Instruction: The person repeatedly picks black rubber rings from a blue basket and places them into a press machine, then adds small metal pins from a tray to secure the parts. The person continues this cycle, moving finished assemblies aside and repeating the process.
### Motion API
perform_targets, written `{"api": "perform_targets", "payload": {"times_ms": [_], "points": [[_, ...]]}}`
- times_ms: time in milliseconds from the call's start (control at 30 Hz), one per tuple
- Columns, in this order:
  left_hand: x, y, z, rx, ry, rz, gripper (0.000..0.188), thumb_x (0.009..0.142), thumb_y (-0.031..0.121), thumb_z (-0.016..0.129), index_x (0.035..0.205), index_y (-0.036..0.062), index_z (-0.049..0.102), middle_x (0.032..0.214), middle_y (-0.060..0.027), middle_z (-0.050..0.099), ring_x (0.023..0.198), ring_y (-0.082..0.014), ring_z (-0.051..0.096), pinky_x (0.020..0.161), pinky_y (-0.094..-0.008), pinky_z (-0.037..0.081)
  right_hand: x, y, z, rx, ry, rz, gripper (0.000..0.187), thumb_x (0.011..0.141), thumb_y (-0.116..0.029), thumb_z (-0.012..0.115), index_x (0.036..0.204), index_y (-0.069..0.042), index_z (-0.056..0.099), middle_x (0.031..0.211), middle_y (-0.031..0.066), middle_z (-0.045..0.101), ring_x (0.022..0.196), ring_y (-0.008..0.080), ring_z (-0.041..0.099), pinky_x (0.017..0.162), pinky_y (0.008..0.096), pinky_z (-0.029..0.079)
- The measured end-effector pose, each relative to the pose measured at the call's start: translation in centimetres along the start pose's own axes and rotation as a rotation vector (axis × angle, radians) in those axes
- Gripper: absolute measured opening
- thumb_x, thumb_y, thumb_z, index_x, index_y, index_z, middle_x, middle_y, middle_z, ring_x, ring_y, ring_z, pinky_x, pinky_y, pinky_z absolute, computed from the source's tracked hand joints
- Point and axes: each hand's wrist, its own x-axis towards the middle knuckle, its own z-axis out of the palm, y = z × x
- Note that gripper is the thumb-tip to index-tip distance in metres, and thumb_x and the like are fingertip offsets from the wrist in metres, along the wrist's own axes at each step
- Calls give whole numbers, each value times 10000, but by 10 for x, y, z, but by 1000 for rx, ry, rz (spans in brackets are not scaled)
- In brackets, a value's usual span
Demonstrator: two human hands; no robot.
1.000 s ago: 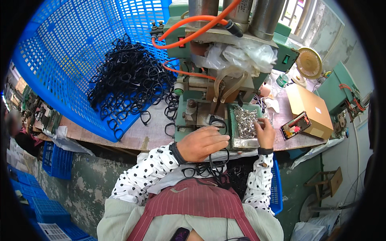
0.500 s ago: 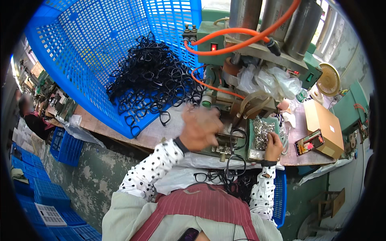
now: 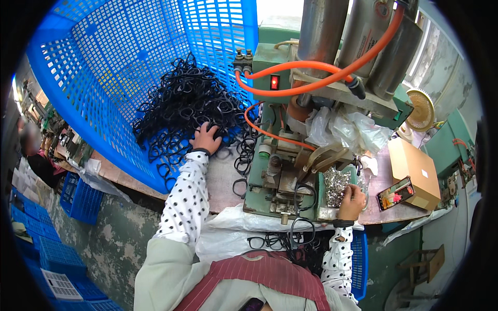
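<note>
My left hand (image 3: 206,140) is at the front edge of a heap of black eyeglass frames (image 3: 181,101) in a big tilted blue plastic basket (image 3: 98,114). Its fingers are spread over the frames, and nothing shows gripped in them. My right hand (image 3: 353,203) is at a green tray (image 3: 322,199) filled with small shiny metal parts (image 3: 336,186). Thumb and fingers are pinched together there; what they hold, if anything, is too small to make out. Left of that hand, black eyeglass frames (image 3: 302,230) hang at the front of a green press (image 3: 259,199).
Metal cylinders (image 3: 324,31) and an orange hose (image 3: 290,93) top the press. Right of the tray lie a phone (image 3: 395,193) and a cardboard box (image 3: 412,171). More black frames (image 3: 275,241) lie below the bench edge on white plastic. Blue baskets (image 3: 62,254) stack at the left; a person sits far left.
My left hand has moved left and away from in front of the press to the heap of frames. The right hand stays at the tray of metal parts, slightly lower in view.
</note>
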Motion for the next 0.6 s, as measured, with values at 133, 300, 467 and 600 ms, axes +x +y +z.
{"api": "perform_targets", "payload": {"times_ms": [133,300,467,600], "points": [[-42,-4,-10,41,32,312,449,764,230,684,1203,220,592,1362,-42,464,1238,-357,437,930,-571,376,-1,9,5,-77,13,-30,100,882,-164,635,927,-82,673,823,116,634,801,297,575,732,403,440],[-100,15,-9,-19,74,803,271,716,169,677,983,189,632,1326,-8,513,1111,-314,506,857,-504,358,-2,14,9,-93,22,-68,111,881,-180,639,945,-99,682,836,111,651,820,299,589,735,415,457],[-106,21,-25,2,-106,837,258,731,106,659,982,161,641,1412,-23,454,1194,-330,494,913,-558,355,-1,16,12,-184,30,-119,107,851,-205,671,938,-144,686,832,68,669,805,284,595,738,406,452],[-105,39,-62,-155,-57,518,206,776,76,680,970,141,664,1477,-56,388,1293,-322,442,1006,-639,313,-2,7,7,-148,-9,-79,74,802,-179,707,871,-155,697,798,34,671,826,253,585,756,382,436]]}}
